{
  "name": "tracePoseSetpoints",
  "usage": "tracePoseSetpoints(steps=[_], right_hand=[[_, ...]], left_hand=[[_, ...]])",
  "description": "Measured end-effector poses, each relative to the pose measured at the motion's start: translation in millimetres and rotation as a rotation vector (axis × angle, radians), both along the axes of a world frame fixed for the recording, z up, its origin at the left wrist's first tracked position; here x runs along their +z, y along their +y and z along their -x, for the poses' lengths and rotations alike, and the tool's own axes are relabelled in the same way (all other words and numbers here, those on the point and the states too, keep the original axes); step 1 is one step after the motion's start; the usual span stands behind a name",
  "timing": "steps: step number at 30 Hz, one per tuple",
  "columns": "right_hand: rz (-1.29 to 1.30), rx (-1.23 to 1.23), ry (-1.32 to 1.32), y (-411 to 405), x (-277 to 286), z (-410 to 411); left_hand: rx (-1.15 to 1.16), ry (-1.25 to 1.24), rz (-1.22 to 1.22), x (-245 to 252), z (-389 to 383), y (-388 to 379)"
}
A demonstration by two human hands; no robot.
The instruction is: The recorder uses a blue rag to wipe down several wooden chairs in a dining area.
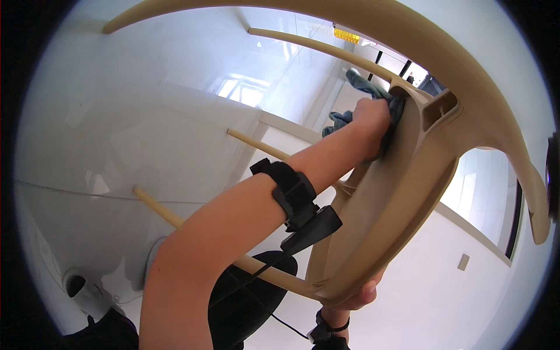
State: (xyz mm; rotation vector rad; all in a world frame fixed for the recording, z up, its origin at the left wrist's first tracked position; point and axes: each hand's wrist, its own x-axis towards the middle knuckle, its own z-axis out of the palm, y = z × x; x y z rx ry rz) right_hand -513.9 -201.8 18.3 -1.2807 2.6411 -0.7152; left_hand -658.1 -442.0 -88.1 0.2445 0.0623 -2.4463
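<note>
A tan plastic chair (380,205) is tipped over before me, the hollow underside of its seat facing my left arm. My left hand (372,118) grips a crumpled grey-blue cloth (396,107) and presses it against that underside near the far end. Part of the cloth hangs loose beyond my knuckles. My right hand (361,295) holds the near corner of the seat rim from beneath; most of its fingers are hidden by the chair. Three chair legs point left, one of them (159,208) passing behind my left forearm.
The chair's curved back rail (306,6) arches over the top. Glossy floor tiles (175,131) lie at the left, with a thin cable (109,197) across them. A black strapped device (297,197) sits on my left forearm, its cord trailing down. My dark-clothed knee (253,302) is below.
</note>
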Motion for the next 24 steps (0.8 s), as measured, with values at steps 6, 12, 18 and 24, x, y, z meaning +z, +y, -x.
tracePoseSetpoints(steps=[6, 12, 18, 24], right_hand=[[-0.006, 0.041, 0.005, -7.5, -3.1, -3.2], [0.046, -0.058, 0.038, -20.5, 2.5, -3.7], [0.07, -0.11, -0.012, -19.2, -5.2, -4.6], [0.061, -0.192, 0.052, -25.7, -11.4, -9.4]], left_hand=[[-0.142, 0.509, -0.497, -12.1, -74.7, -20.8], [-0.109, 0.642, -0.516, -1.5, -97.5, -16.9], [0.035, 0.555, -0.451, -27.7, -177.0, 13.5], [0.357, 0.026, -0.236, -5.7, -187.8, 47.5]])
